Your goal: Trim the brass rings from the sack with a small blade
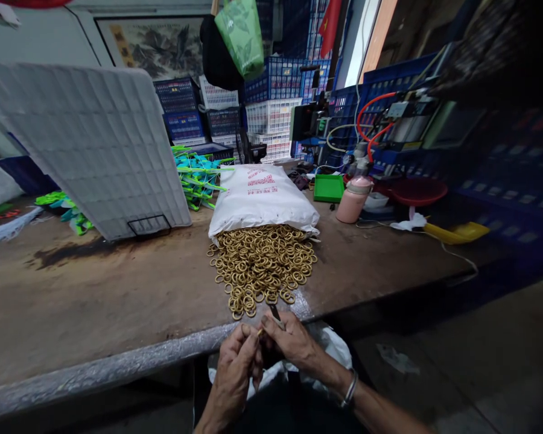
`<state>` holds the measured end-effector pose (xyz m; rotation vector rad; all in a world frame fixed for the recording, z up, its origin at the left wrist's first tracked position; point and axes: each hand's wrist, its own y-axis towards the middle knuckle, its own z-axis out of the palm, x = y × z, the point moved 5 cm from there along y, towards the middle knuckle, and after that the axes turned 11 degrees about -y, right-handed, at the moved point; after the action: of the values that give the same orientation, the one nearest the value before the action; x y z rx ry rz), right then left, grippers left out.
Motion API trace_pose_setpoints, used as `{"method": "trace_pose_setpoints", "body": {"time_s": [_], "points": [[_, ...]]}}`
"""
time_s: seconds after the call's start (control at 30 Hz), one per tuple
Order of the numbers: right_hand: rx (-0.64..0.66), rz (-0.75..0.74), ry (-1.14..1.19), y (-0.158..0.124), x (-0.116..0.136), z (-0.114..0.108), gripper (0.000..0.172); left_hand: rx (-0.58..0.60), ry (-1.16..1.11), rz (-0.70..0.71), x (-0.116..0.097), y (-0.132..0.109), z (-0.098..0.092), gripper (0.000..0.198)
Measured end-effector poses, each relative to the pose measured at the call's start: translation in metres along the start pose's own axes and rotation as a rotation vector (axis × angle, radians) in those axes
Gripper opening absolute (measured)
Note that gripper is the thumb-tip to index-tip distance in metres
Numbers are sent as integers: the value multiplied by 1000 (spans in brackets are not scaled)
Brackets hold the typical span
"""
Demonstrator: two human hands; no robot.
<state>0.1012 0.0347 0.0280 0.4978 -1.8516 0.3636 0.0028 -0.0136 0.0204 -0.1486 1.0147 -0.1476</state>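
Head cam: both hands meet just on the near side of the brass ring pile (262,265). Left hand (238,361) pinches a ring (259,331), right hand (292,342) grips a small dark tool (275,313). White sack (262,196) lies right behind the pile.

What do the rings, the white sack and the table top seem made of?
Rings: metal, probably brass or brass-plated; yellow-gold, dull shine.
White sack: likely woven plastic; matte, red print, soft folds.
Table top: bare worn wood, brown with dark stains; front edge wrapped in shiny clear film.
The thin tool in the right hand looks like dark metal.
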Motion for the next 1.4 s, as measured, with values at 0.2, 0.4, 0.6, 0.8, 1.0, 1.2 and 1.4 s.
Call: {"method": "trace_pose_setpoints", "body": {"time_s": [0.2, 0.4, 0.6, 0.8, 1.0, 1.2, 1.4], "points": [[-11, -11, 0, 0, -4, -5, 39, -40, 24, -21, 5, 6, 1, 33], [22, 74, 74, 2, -26, -1, 34, -77, 42, -83, 19, 12, -4, 33], [27, 129, 98, 4, -41, -5, 30, -154, 24, -135, 30, 17, -5, 33], [54, 128, 57, 11, -41, -8, 31, -223, -12, -155, 34, 21, -8, 34], [69, 77, -53, 15, -28, -4, 30, -305, -131, -225, 30, 13, -8, 35], [-70, -4, -332, 15, -33, -33, 14, -318, -251, -301, 22, 3, -2, 36], [-326, 95, -668, 16, -53, -78, 7, -209, -328, -300, 16, -1, 1, 31]]}}
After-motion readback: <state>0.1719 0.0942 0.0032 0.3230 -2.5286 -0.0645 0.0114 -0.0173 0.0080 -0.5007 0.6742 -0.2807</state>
